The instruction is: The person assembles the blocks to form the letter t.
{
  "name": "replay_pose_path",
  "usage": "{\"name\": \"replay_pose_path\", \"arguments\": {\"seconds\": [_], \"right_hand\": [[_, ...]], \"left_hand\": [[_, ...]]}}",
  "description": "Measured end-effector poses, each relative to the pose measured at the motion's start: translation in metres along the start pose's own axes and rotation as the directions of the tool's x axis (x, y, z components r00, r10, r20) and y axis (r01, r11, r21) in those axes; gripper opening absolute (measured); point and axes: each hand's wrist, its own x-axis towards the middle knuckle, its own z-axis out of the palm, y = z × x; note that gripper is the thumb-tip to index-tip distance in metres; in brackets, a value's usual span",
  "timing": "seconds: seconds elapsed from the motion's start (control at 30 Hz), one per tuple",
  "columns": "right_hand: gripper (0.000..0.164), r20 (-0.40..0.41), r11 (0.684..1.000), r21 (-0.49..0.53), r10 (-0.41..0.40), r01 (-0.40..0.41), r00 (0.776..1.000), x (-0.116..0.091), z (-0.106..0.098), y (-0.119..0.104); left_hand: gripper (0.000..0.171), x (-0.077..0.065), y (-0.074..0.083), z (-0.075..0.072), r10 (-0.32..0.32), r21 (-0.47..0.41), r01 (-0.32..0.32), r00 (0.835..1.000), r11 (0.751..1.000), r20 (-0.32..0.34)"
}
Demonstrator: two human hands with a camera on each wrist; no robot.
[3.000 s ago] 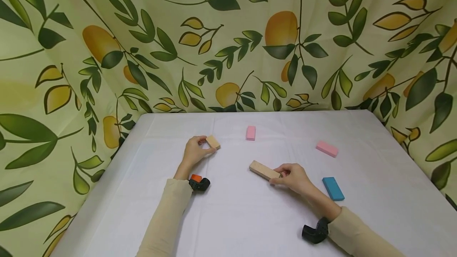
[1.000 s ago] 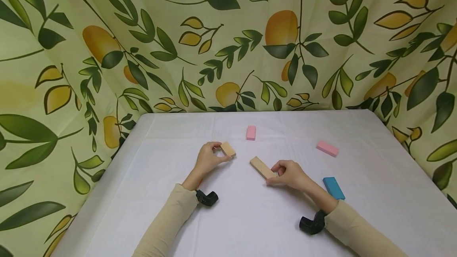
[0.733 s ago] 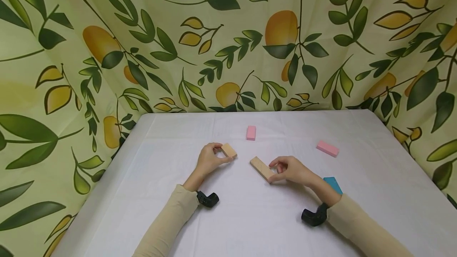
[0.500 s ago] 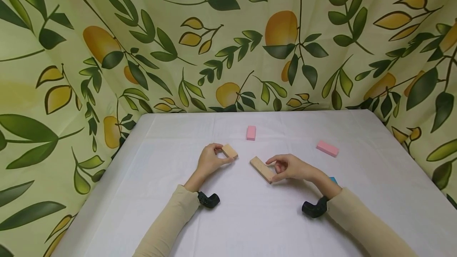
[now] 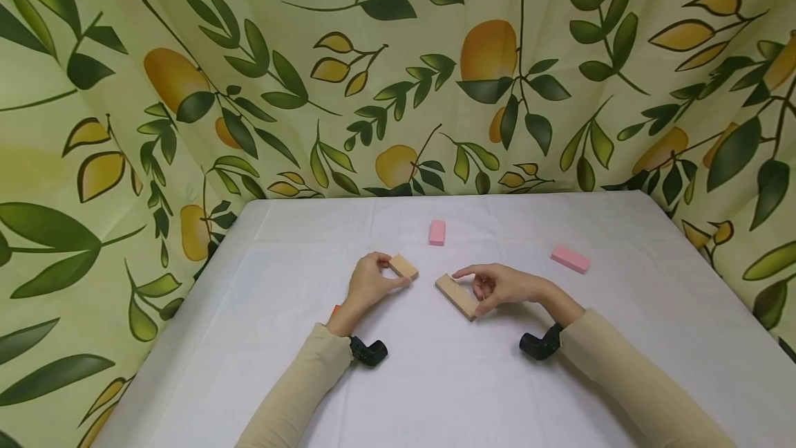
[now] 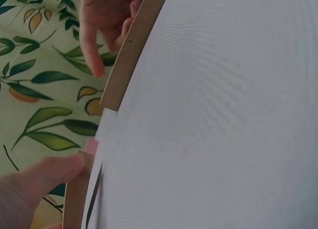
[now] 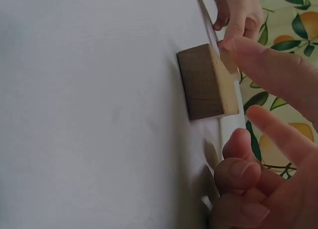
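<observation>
My left hand [image 5: 367,285] pinches a short, light wooden block [image 5: 404,267] between thumb and fingers; in the left wrist view its thumb presses on that block [image 6: 77,194]. A longer wooden block [image 5: 456,296] lies aslant on the white table just to the right, a small gap between the two. At its near end is the thumb of my right hand [image 5: 506,285]. The index finger reaches out toward the far end, and in the right wrist view it stands a little off the block [image 7: 203,85]. The other right fingers are bent and hold nothing.
One pink block [image 5: 437,232] lies toward the back, another pink block [image 5: 570,258] at the right. A bit of an orange piece [image 5: 336,310] shows beside the left wrist. Black wrist cameras sit on both arms. A leaf-patterned curtain [image 5: 398,88] hangs behind the white table [image 5: 435,393].
My left hand has brought the short block rightward, closer to the long one. The long block has turned slightly. My right index finger has spread away from the thumb; the forearm now hides the blue block.
</observation>
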Motion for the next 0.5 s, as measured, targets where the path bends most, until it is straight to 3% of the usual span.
{"name": "replay_pose_path", "arguments": {"seconds": [0.5], "right_hand": [[0.085, 0.089, 0.999, -0.037, 0.013, -0.010, 0.996, 0.013, -0.008, -0.003]], "left_hand": [[0.057, 0.000, 0.012, 0.010, -0.071, 0.037, 0.072, 0.997, 0.997, -0.017]]}}
